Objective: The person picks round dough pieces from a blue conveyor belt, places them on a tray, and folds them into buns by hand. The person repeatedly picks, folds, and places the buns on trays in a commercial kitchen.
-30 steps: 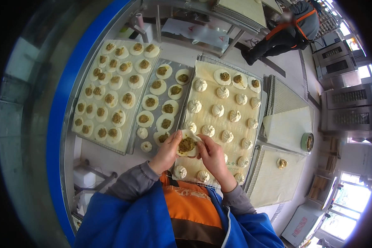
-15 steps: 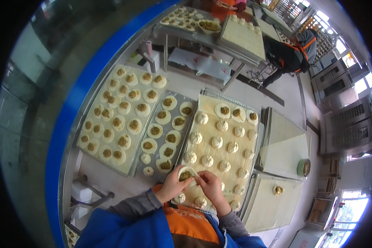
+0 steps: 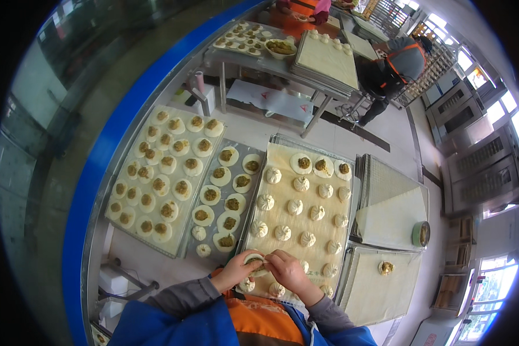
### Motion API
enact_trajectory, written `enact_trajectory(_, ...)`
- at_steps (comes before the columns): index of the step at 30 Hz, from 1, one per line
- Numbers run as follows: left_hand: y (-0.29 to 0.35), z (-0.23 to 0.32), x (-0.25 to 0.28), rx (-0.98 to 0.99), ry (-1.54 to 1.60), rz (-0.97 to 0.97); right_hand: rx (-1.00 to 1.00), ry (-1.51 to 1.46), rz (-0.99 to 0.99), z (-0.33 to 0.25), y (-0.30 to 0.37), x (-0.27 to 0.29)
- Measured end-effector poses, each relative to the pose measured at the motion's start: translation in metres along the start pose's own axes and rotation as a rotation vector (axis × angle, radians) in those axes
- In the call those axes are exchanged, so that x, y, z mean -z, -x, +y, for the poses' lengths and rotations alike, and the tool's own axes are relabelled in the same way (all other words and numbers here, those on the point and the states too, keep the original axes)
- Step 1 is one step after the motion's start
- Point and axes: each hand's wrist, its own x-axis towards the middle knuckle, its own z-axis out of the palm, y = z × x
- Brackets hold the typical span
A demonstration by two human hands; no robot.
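Note:
A round dough wrapper with greenish-brown filling [image 3: 255,264] is cupped in my left hand [image 3: 234,271], its rim curling up around the filling. My right hand [image 3: 288,270] pinches the wrapper's right edge between thumb and fingers. Both hands are above the near left corner of a paper-lined tray [image 3: 278,213], where pleated buns [image 3: 294,207] stand in rows. Along that tray's far edge lie three flat wrappers topped with filling [image 3: 323,167]. More filled wrappers [image 3: 211,194] lie on the grey surface to the left, near two small pleated buns [image 3: 203,250].
A large tray of filled wrappers [image 3: 150,184] stands at far left. Stacked lined trays [image 3: 386,282] on the right hold a green-rimmed bowl [image 3: 421,233] and a filling-topped piece [image 3: 386,268]. Beyond is a table with a filling bowl [image 3: 281,48]; other people work there and farther right.
The wrapper's rim has been drawn up further around the filling, and my right hand has shifted slightly left over it. The view has tilted a little; the distant worker in grey is more upright.

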Motion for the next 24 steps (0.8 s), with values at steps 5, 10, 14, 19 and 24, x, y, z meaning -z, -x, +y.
enact_trajectory(5, 0.004, 0.001, 0.001, -0.094, -0.15, -0.052, -0.232, -0.381, -0.016, -0.005, -0.001, 0.003)
enact_trajectory(10, 0.004, 0.002, 0.01, 0.095, -0.114, -0.132, 0.018, -0.149, -0.077, -0.004, 0.0, 0.003)
enact_trajectory(14, 0.003, 0.001, 0.017, 0.26, 0.035, -0.218, 0.044, -0.228, -0.141, -0.001, 0.0, 0.001)
enact_trajectory(19, 0.003, 0.0, 0.023, 0.179, -0.202, -0.286, 0.044, -0.194, -0.203, -0.004, -0.002, 0.002)
enact_trajectory(24, -0.002, 0.0, 0.023, 0.089, -0.29, -0.347, 0.037, -0.165, -0.213, -0.009, 0.002, 0.005)
